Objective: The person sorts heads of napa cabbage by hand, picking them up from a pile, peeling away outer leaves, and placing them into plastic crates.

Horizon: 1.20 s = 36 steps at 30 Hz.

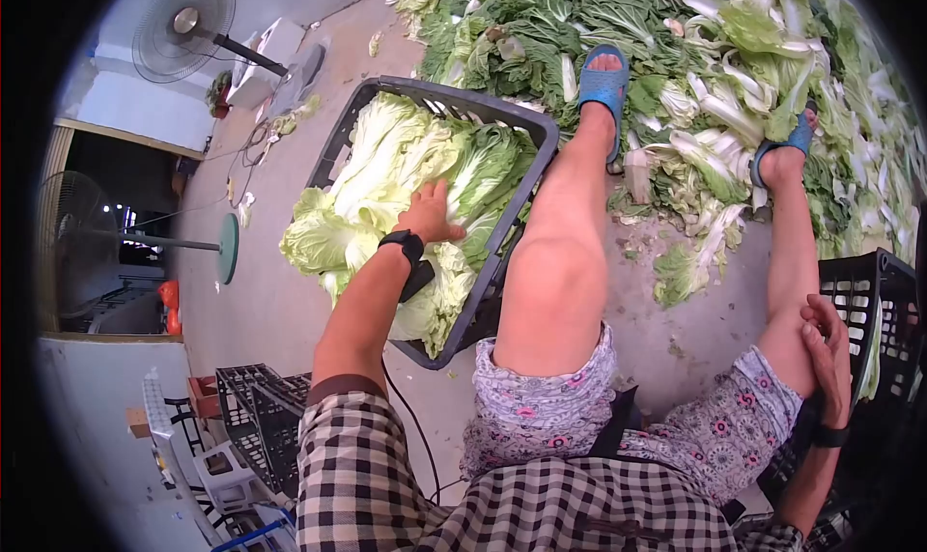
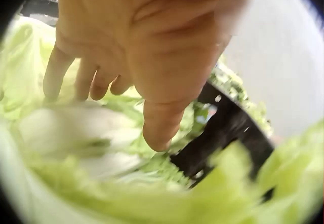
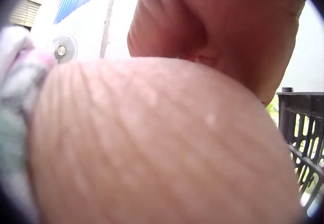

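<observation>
Your left hand (image 1: 432,214) lies spread, fingers fairly straight, on the napa cabbages (image 1: 386,195) heaped in the tilted black crate (image 1: 526,132) by your left knee; your right hand (image 1: 828,344) rests curled over your right knee (image 1: 792,344), holding nothing. To settle the load well, I judge you should press with the flat palm on the thick white ribs, not the frilly leaf edges, which bruise. Push toward the crate's far wall, since the heads near the low rim overhang it and could slide onto the floor (image 1: 261,301).
</observation>
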Motion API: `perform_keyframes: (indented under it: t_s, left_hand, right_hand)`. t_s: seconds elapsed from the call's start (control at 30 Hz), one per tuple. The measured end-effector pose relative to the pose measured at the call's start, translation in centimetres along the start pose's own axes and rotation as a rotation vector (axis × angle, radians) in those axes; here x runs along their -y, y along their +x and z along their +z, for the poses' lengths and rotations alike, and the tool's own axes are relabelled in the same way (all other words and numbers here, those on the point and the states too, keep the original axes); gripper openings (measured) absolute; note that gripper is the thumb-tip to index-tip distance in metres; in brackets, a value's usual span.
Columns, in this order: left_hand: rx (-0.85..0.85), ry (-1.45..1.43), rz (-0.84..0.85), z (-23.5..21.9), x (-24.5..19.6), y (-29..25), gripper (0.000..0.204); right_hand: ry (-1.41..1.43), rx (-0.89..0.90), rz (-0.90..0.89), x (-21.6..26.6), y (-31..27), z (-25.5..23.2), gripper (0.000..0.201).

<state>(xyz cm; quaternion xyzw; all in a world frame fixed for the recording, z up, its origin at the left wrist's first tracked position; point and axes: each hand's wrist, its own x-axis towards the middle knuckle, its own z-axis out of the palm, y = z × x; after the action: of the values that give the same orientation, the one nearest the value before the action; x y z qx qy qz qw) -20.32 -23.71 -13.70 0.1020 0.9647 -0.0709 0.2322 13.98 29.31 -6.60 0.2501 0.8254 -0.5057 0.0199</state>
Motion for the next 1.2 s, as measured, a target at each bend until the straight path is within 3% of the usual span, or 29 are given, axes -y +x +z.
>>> perform_keyframes:
  t_s: [0.17,0.3,0.37,0.43,0.47,0.57,0.63,0.7,0.73,0.83,0.9,0.97,1.0,1.03,1.07,1.1,1.17,1.2]
  left_hand:
    - [-0.103,-0.069,-0.057,-2.4,0.7,-0.7,0.081]
    - [-0.285,-0.912,-0.038,-7.6,2.0,-4.6,0.066]
    - [-0.188,-1.231,-0.002,-10.8,3.0,-6.5,0.059]
    - [-0.038,-1.856,0.011,-12.3,3.4,-8.6,0.053]
    - [0.047,-2.006,0.143,-13.1,2.9,-9.7,0.054]
    - [0.012,-2.195,0.348,-15.2,-2.0,-13.3,0.055]
    - [0.148,-2.266,0.432,-14.8,-3.9,-13.5,0.056]
    - [0.319,-2.332,0.466,-14.4,-8.7,-14.2,0.056]
    - [0.391,-2.327,0.391,-14.4,-11.5,-15.0,0.056]
    - [0.417,-2.163,0.422,-13.5,-17.6,-17.3,0.058]
    - [0.789,-2.136,0.465,-12.2,-22.1,-17.8,0.059]
    - [0.675,-1.937,0.595,-11.7,-25.7,-19.3,0.058]
    - [0.613,-1.838,0.651,-11.5,-27.5,-20.1,0.058]
    - [0.683,-1.854,0.626,-10.8,-27.5,-19.5,0.057]
    - [0.996,-1.720,0.639,-10.1,-25.8,-17.6,0.057]
    - [0.936,-1.447,0.603,-10.1,-24.2,-16.3,0.051]
    - [0.373,-1.068,0.688,-10.6,-23.3,-16.5,0.047]
    - [0.303,-1.141,0.700,-10.7,-23.2,-16.1,0.051]
  right_hand:
    - [0.018,0.014,0.001,-0.6,0.4,-0.2,0.052]
    - [0.028,0.009,-0.013,-1.0,0.2,-0.1,0.049]
    - [0.007,0.018,-0.027,-1.1,0.3,-0.1,0.049]
    - [-0.028,0.026,-0.035,-1.0,0.2,-0.2,0.049]
    - [-0.021,0.013,-0.053,-0.9,0.1,0.0,0.051]
    - [-0.044,-0.027,-0.128,0.7,-0.7,0.6,0.056]
    - [-0.101,-0.048,-0.204,4.4,-1.6,1.5,0.061]
    - [-0.199,-0.115,-0.423,7.1,-2.1,3.0,0.074]
    - [-0.235,-0.144,-0.550,7.3,-2.5,2.9,0.080]
    - [-0.380,-0.176,-0.825,11.9,-2.8,5.2,0.092]
    - [-0.344,-0.152,-0.933,13.2,-2.2,7.2,0.092]
    - [-0.205,-0.137,-1.058,12.5,-0.5,8.8,0.091]
    - [-0.144,-0.127,-0.998,11.9,-0.7,8.4,0.089]
    - [-0.081,-0.114,-0.944,11.4,-0.8,7.8,0.087]
    - [-0.009,-0.099,-0.889,10.9,-1.1,7.3,0.086]
    - [0.147,-0.064,-0.759,10.5,-1.2,6.5,0.084]
    - [0.473,0.005,-0.493,9.4,-1.2,5.0,0.081]
    - [0.472,0.032,-0.478,8.9,-1.1,4.5,0.081]
